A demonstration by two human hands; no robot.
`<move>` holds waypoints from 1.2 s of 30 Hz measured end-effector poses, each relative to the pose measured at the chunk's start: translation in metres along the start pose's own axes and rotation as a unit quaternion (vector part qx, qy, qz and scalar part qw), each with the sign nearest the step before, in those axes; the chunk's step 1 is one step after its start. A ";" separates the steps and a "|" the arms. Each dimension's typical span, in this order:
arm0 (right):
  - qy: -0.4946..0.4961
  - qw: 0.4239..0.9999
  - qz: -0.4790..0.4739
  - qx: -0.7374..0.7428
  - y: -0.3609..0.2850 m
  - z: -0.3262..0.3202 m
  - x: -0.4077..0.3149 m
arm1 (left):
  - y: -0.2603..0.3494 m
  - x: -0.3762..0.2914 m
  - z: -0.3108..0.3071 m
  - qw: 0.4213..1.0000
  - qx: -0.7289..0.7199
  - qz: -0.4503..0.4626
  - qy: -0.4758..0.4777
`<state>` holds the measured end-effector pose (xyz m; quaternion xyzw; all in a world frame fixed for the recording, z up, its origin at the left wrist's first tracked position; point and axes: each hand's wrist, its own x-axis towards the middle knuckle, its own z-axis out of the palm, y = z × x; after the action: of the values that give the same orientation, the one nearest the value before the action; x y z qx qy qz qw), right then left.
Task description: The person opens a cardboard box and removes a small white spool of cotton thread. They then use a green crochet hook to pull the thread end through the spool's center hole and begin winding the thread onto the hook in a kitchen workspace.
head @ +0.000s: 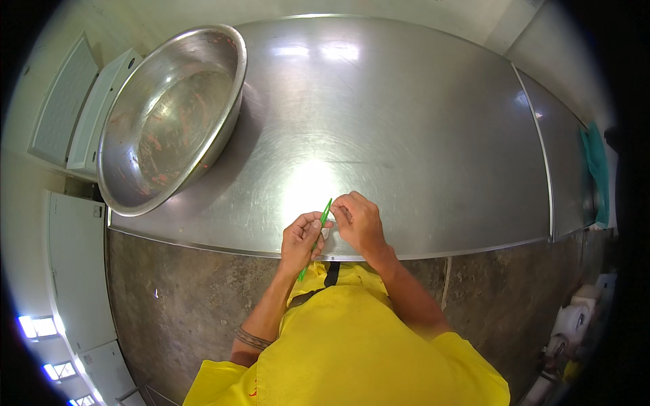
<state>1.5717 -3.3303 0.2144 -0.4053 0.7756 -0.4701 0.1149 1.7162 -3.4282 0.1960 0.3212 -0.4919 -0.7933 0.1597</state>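
My left hand [299, 243] grips a slender green pointed tool [325, 214], probably plastic, between thumb and fingers. The tool slants upward with its tip above the hand, and its lower end shows below, over the yellow clothing. Beside that tip is my right hand [363, 223], thumb and forefinger brought together; whether they pinch something thin is too small to make out. A small whitish patch [326, 233] shows by the left fingers, its nature unclear. Both hands are over the near edge of a stainless steel table [406, 152].
A large metal basin [172, 106] with reddish smears stands on the table's left side. At the far right hangs teal material [596, 172]. White containers [571, 319] are low on the right, above the stained concrete floor [193, 294]. White cabinets [78, 264] line the left.
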 end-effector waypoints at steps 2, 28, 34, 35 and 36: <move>-0.050 0.997 0.040 0.044 -0.001 -0.003 -0.004 | 0.003 0.011 0.000 0.997 0.055 0.014 0.056; 0.003 0.987 -0.147 0.061 -0.005 -0.008 0.016 | 0.002 -0.004 -0.001 0.992 -0.121 -0.027 -0.002; 0.010 0.997 -0.078 0.007 -0.004 0.000 0.007 | 0.008 0.003 0.000 0.997 -0.063 -0.031 0.042; -0.002 0.999 -0.050 -0.001 -0.004 0.000 0.005 | 0.010 0.009 0.002 0.996 -0.039 -0.002 0.079; -0.023 0.999 -0.023 0.031 -0.006 -0.001 -0.001 | 0.013 0.019 0.004 0.993 -0.015 0.026 0.117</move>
<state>1.5743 -3.3304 0.2197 -0.4298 0.7485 -0.4868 0.1346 1.6992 -3.4426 0.2024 0.3963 -0.4658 -0.7535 0.2414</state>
